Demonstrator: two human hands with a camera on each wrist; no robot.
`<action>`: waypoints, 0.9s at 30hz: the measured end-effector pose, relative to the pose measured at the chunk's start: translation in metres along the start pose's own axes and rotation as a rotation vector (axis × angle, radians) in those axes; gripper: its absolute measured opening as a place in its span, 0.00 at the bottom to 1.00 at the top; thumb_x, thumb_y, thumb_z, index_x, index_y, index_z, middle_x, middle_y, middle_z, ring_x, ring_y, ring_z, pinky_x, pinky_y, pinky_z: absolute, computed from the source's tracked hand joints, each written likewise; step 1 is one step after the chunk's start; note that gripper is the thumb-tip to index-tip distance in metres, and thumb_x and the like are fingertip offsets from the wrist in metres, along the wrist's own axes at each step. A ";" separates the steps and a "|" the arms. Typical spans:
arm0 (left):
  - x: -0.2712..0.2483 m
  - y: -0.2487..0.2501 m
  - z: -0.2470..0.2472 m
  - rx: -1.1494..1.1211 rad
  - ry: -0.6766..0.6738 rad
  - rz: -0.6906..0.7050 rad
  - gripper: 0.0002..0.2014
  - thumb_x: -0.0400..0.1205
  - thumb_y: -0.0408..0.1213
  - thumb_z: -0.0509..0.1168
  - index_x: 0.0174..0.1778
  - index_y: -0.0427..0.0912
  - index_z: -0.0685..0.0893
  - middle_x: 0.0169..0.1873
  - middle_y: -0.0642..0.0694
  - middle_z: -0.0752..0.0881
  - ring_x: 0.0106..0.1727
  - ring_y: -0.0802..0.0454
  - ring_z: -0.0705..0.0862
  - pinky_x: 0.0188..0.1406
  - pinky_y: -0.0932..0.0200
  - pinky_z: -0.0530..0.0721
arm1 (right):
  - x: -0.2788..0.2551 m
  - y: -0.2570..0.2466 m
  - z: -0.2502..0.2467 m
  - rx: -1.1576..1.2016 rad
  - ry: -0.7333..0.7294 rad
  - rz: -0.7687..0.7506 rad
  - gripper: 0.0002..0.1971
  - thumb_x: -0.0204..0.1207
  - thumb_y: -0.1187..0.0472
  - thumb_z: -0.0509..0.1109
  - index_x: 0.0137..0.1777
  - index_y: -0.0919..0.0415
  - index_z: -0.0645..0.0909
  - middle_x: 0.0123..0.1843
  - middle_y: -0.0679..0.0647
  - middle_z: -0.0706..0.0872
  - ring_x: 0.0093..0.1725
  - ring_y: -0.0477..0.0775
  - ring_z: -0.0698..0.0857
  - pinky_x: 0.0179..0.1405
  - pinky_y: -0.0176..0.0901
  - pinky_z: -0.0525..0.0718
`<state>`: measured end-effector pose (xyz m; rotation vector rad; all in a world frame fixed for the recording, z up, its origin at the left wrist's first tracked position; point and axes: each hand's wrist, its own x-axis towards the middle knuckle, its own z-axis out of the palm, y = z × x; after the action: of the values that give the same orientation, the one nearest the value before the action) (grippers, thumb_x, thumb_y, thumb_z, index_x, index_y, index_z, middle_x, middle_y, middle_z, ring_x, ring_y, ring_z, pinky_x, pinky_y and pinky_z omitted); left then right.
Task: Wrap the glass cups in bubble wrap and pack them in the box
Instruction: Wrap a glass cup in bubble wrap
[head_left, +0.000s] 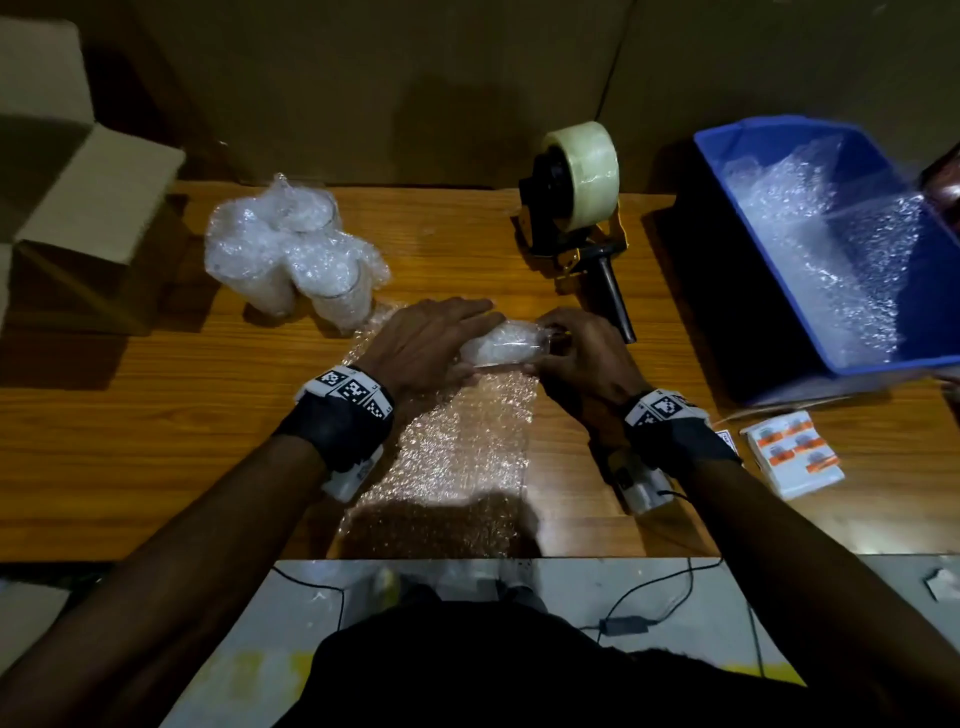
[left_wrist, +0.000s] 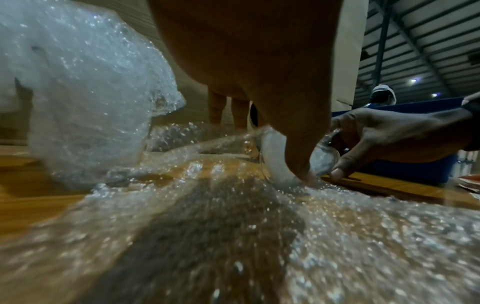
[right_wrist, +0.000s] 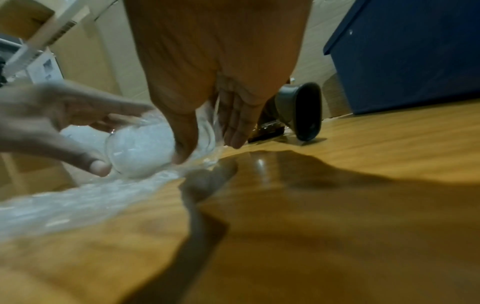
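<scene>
A glass cup (head_left: 501, 345) lies on its side on a sheet of bubble wrap (head_left: 457, 452) in the middle of the wooden table. The wrap's far end is folded over the cup's left part. My left hand (head_left: 431, 338) arches over that part, fingers on the far side and thumb on the near side. My right hand (head_left: 569, 345) grips the cup's bare right end with thumb and curled fingers. The left wrist view shows the left thumb down against the cup (left_wrist: 275, 162). The right wrist view shows both hands round the cup (right_wrist: 140, 152).
Several wrapped cups (head_left: 291, 254) stand at the back left. An open cardboard box (head_left: 78, 208) is at the far left. A tape dispenser (head_left: 576, 197) stands behind my right hand. A blue bin (head_left: 727, 156) holding bubble wrap is at the right, with a stack of labels (head_left: 795, 452) nearer.
</scene>
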<state>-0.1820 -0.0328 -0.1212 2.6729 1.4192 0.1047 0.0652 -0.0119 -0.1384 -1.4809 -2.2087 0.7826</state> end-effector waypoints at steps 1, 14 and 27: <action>0.000 -0.001 -0.001 0.025 -0.014 -0.036 0.43 0.75 0.54 0.77 0.84 0.45 0.67 0.81 0.41 0.72 0.76 0.38 0.77 0.67 0.39 0.81 | 0.001 0.002 -0.001 -0.010 0.018 -0.023 0.24 0.61 0.56 0.88 0.54 0.60 0.82 0.52 0.52 0.86 0.50 0.54 0.86 0.44 0.47 0.86; -0.013 0.030 0.016 0.126 -0.050 -0.256 0.69 0.66 0.82 0.62 0.86 0.41 0.32 0.88 0.42 0.36 0.88 0.41 0.36 0.80 0.20 0.40 | 0.000 0.005 -0.002 -0.015 0.047 -0.017 0.22 0.63 0.60 0.86 0.49 0.54 0.75 0.49 0.52 0.87 0.46 0.53 0.87 0.42 0.56 0.89; 0.010 0.028 -0.005 -0.027 -0.030 -0.145 0.32 0.86 0.61 0.59 0.83 0.49 0.68 0.79 0.43 0.75 0.79 0.44 0.73 0.81 0.27 0.45 | -0.016 0.004 -0.006 -0.323 0.040 -0.187 0.18 0.73 0.66 0.78 0.59 0.63 0.77 0.59 0.62 0.84 0.48 0.66 0.87 0.37 0.43 0.74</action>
<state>-0.1543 -0.0393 -0.1126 2.5296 1.5838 0.0698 0.0778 -0.0238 -0.1361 -1.3827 -2.4858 0.3459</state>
